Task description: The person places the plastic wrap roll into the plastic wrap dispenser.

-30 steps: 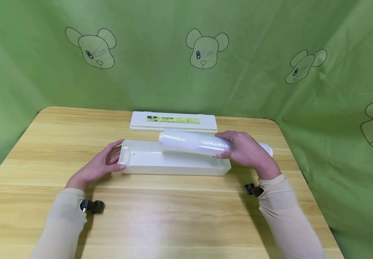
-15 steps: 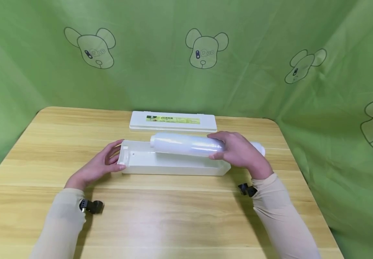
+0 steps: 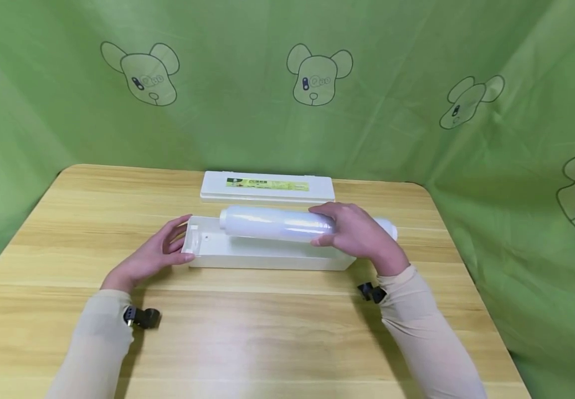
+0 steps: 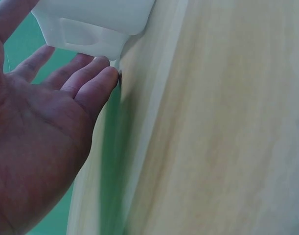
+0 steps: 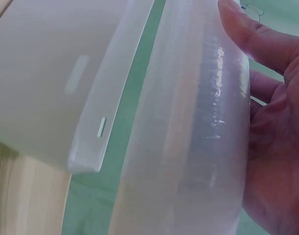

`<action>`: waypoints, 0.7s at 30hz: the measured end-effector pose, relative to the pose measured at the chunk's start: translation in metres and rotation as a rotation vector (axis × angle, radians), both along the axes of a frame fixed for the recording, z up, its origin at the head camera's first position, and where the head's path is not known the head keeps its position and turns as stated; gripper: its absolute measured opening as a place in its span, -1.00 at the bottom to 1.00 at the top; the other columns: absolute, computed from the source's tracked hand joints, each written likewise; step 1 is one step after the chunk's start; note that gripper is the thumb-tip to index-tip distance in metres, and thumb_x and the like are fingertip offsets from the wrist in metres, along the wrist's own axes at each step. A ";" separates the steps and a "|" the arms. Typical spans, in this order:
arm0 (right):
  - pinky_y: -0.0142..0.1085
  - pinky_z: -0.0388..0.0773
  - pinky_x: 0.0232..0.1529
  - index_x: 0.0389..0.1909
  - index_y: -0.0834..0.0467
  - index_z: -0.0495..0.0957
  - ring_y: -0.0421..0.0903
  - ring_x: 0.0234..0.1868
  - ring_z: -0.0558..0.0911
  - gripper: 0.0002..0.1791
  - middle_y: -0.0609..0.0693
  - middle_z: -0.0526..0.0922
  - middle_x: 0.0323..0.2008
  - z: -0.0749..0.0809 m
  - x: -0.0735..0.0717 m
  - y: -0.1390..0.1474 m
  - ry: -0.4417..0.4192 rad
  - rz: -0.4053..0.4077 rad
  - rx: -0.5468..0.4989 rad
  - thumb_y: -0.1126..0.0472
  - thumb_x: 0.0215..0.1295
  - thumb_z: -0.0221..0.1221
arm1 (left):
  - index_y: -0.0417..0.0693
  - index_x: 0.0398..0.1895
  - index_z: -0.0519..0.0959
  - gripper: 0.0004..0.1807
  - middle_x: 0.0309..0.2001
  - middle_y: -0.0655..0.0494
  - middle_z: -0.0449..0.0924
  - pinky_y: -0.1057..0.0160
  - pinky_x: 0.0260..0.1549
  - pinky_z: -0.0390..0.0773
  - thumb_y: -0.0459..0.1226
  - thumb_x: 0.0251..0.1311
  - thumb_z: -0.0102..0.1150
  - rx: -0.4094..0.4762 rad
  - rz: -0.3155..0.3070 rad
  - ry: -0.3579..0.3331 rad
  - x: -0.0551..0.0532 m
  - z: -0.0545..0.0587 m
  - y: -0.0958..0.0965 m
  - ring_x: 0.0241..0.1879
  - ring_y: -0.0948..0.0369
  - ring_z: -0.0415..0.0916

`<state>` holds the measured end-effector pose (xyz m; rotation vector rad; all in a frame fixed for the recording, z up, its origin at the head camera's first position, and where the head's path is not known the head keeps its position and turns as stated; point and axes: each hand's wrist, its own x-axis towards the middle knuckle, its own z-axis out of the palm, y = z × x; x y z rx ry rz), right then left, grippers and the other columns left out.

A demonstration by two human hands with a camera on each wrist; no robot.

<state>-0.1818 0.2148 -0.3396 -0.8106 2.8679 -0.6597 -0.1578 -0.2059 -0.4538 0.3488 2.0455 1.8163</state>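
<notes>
I count one roll [image 3: 272, 223], one box [image 3: 267, 261], one lid [image 3: 267, 194], one desk [image 3: 287, 332], my two hands [image 3: 354, 230], two cameras [image 3: 142, 317] and five cartoon heads [image 3: 313, 91].

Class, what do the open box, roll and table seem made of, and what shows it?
Box: probably plastic, low gloss; smooth whitish walls with rounded corners.
Roll: apparently clear plastic film, glossy; bright reflected streaks.
Table: wood or laminate, soft sheen; pale grain, perhaps printed.
</notes>
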 end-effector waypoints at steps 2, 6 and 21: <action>-0.06 0.43 0.21 0.23 0.19 0.52 0.03 0.15 0.54 -0.29 0.06 0.59 0.14 0.000 0.000 -0.003 0.005 0.006 0.001 0.03 0.05 0.47 | 0.04 0.58 -0.15 0.06 0.54 -0.11 -0.10 0.35 0.25 0.29 -0.31 0.17 0.37 -0.006 0.002 0.001 0.000 0.000 0.000 0.46 -0.06 -0.01; -0.06 0.41 0.23 0.24 0.19 0.52 0.04 0.18 0.52 -0.29 0.05 0.59 0.14 -0.003 -0.001 -0.010 0.004 0.018 0.008 0.02 0.06 0.47 | 0.03 0.59 -0.16 0.06 0.53 -0.13 -0.10 0.32 0.27 0.27 -0.31 0.18 0.36 -0.015 0.001 0.008 0.000 -0.001 0.000 0.46 -0.09 -0.02; -0.11 0.44 0.19 0.22 0.17 0.54 -0.03 0.13 0.53 -0.31 0.03 0.60 0.13 -0.007 -0.002 -0.028 0.000 0.049 -0.026 0.05 0.04 0.48 | 0.07 0.59 -0.15 0.05 0.54 -0.08 -0.11 0.21 0.32 0.20 -0.28 0.19 0.35 -0.027 0.001 0.004 0.001 0.001 0.001 0.46 -0.06 -0.03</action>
